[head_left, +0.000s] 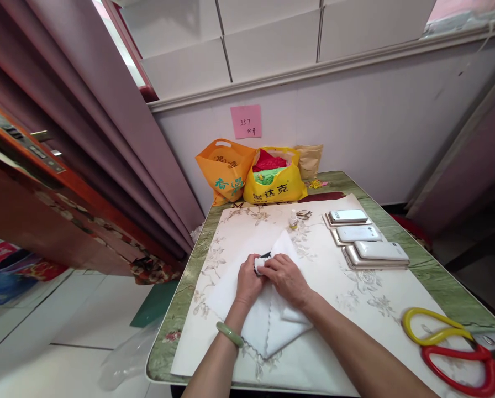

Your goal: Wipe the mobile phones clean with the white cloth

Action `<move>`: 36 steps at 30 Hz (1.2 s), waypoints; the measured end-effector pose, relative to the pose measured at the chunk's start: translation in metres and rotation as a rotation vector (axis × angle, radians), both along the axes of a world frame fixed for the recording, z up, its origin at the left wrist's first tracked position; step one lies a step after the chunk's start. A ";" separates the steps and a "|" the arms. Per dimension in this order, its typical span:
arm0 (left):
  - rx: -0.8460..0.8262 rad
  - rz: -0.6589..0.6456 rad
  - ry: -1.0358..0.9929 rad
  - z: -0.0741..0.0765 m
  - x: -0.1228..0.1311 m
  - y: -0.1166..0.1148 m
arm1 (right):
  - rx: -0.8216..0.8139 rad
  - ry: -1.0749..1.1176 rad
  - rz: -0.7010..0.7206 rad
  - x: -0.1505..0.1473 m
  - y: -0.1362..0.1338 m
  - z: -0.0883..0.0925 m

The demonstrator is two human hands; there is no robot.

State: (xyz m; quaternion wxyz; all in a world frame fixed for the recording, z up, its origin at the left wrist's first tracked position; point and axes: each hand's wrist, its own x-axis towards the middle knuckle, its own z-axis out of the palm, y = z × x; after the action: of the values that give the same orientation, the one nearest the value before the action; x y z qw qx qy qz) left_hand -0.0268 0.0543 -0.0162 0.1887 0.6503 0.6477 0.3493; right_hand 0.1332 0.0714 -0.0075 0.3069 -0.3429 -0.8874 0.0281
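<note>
A white cloth (280,331) with a scalloped edge lies spread over the front middle of the table, part of it bunched between my hands. My left hand (249,282), a green bangle on its wrist, is closed round a small dark-edged object (266,255). Most of that object is hidden by cloth and fingers, so its kind does not show. Fingers of my right hand (287,276) are closed on a fold of the cloth and press it against the object. Beyond my hands stand a small white bottle (293,220) and a pair of glasses (304,214).
Several phones (361,237) lie in stacks at the right. Large scissors (450,348) with yellow and red handles rest at the near right corner. An orange bag (226,174), a filled yellow bag (276,182) and a brown packet (309,160) stand along the wall.
</note>
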 end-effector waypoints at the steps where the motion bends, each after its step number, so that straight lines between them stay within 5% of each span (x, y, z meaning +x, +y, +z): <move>1: 0.003 0.000 0.001 0.000 0.000 0.000 | 0.003 0.006 -0.022 0.001 0.002 -0.001; 7: 0.023 -0.026 -0.024 -0.002 0.000 0.001 | -0.052 0.005 -0.507 0.027 0.022 -0.010; 9: 0.024 -0.025 -0.019 -0.002 0.000 0.001 | -0.050 0.005 -0.467 0.024 0.018 -0.009; 15: 0.019 0.018 0.031 0.001 0.002 -0.001 | 0.012 0.028 0.019 -0.004 -0.001 -0.001; 21: 0.001 -0.019 0.009 0.001 0.002 0.000 | -0.058 0.074 -0.300 0.011 0.012 -0.008; 28: 0.033 0.029 0.044 -0.002 0.002 0.001 | -0.077 0.073 0.068 0.006 0.002 0.002; 36: 0.028 -0.002 0.022 -0.001 0.002 0.002 | -0.088 0.096 -0.097 0.000 0.010 0.004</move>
State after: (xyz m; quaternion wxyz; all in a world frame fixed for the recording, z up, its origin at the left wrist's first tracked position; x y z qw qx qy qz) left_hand -0.0249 0.0567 -0.0175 0.1725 0.6573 0.6442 0.3509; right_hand 0.1330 0.0813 -0.0034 0.3345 -0.3968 -0.8520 0.0687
